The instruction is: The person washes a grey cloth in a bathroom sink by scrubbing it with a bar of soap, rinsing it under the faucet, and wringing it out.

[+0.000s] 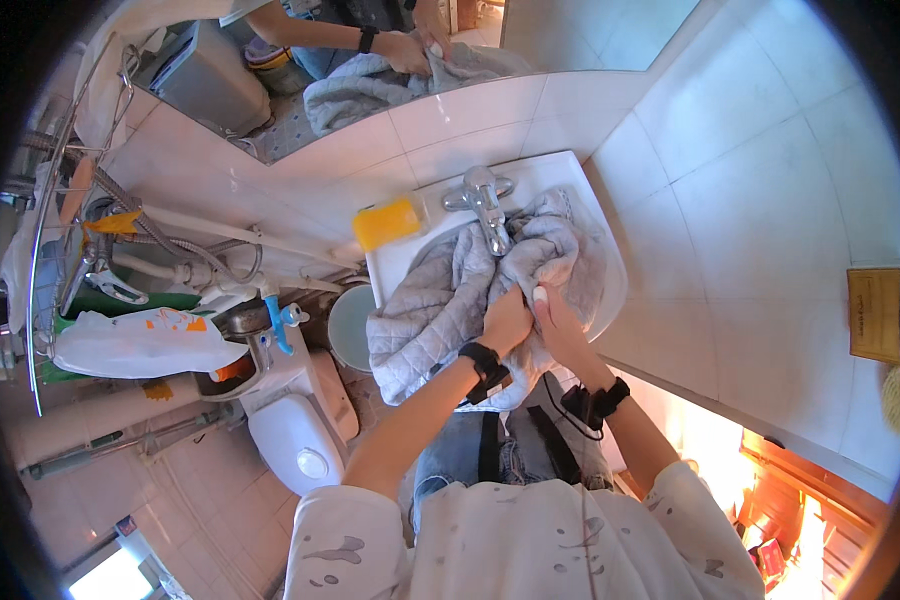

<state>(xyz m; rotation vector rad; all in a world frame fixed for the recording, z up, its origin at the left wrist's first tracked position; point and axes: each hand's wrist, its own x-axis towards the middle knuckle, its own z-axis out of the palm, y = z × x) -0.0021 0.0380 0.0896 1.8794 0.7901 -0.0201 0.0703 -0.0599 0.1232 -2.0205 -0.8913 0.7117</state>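
Observation:
A bulky grey quilted cloth [438, 300] fills the white washbasin [615, 290] and hangs over its near left rim. Whether it is a garment or a cover I cannot tell. My left hand [507, 322] is closed on a fold near the basin's front edge. Close beside it, my right hand [560, 322] grips the same cloth, thumb on top and the other fingers mostly hidden. Above the bunched fabric stands a chrome faucet [485, 205], its spout touching or just over the folds. Each wrist wears a black band.
A yellow sponge-like block [386, 223] lies on the basin's left corner. Lower left are a pale bucket [352, 328] and a white toilet [295, 440]. A wire rack [40, 300] with hoses and a white plastic bag [145, 343] stands left. A mirror [370, 60] hangs behind the basin.

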